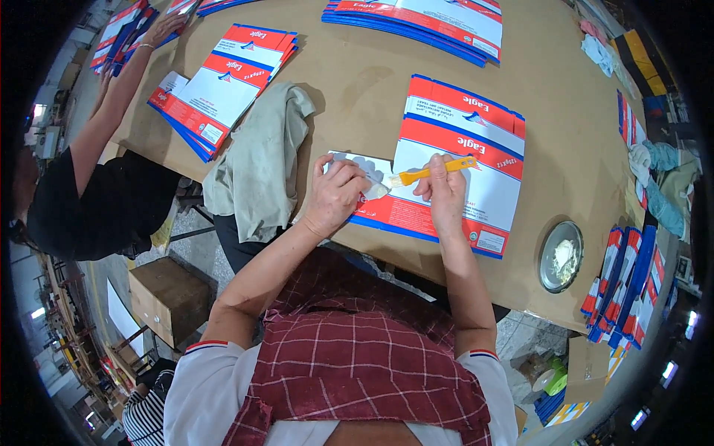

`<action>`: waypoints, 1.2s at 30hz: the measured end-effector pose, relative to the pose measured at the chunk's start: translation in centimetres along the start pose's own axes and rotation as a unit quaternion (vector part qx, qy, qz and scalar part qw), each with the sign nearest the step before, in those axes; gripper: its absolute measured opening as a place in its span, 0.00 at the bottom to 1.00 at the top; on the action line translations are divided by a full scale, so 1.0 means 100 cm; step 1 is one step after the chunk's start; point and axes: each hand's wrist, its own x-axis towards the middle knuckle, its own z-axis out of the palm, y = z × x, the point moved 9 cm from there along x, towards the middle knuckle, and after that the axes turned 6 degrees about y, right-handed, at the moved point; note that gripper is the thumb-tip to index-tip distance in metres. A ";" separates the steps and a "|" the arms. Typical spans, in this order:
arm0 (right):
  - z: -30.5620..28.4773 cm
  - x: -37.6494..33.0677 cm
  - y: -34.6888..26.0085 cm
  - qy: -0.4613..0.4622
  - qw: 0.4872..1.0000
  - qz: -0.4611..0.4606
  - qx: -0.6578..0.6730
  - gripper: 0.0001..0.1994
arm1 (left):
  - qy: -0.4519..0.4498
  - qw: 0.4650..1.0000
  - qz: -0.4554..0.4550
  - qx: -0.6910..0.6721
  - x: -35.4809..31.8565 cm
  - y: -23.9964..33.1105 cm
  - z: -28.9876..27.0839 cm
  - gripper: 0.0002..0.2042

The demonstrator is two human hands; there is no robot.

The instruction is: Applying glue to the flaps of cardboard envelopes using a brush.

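A flat red, white and blue carton (455, 201) lies on the table in front of me. My right hand (444, 195) grips a yellow-handled brush (413, 177), its pale bristles pointing left over the carton's left edge. My left hand (338, 192) is closed at that edge, over a white flap (362, 160) that sticks out from the carton. A small whitish piece (378, 188) shows beside the left fingertips, close to the bristles; what it is and how the fingers hold it I cannot make out.
A round metal dish (561, 257) with white paste stands at the right edge. Grey-green cloth (264, 160) drapes over the front edge, left of my arm. Stacked cartons (223, 85) lie far left, others (439, 26) at the back. A co-worker's arm (123, 89) reaches in from the left.
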 end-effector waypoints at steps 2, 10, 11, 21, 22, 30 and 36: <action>0.004 0.000 0.002 -0.016 1.000 0.003 -0.025 0.16 | -0.002 1.000 0.001 0.005 0.001 0.001 0.000 0.12; -0.015 0.006 0.011 0.053 0.985 0.058 0.156 0.16 | -0.002 1.000 0.000 0.013 0.000 0.001 -0.001 0.12; -0.015 0.007 0.011 0.051 0.981 0.060 0.178 0.15 | 0.000 1.000 0.001 0.012 0.000 0.001 -0.001 0.12; -0.009 0.006 0.011 0.011 0.998 0.039 0.057 0.12 | 0.000 1.000 0.003 0.012 0.001 0.002 -0.001 0.12; -0.009 0.006 0.010 0.012 0.998 0.039 0.057 0.12 | -0.001 1.000 0.003 0.011 0.001 0.002 -0.001 0.12; -0.002 0.008 0.013 0.001 0.997 0.075 0.015 0.11 | 0.004 1.000 0.004 0.009 0.001 0.002 -0.001 0.11; 0.002 0.007 0.016 -0.035 0.995 0.091 0.008 0.11 | 0.014 1.000 0.015 0.021 0.001 0.004 -0.002 0.09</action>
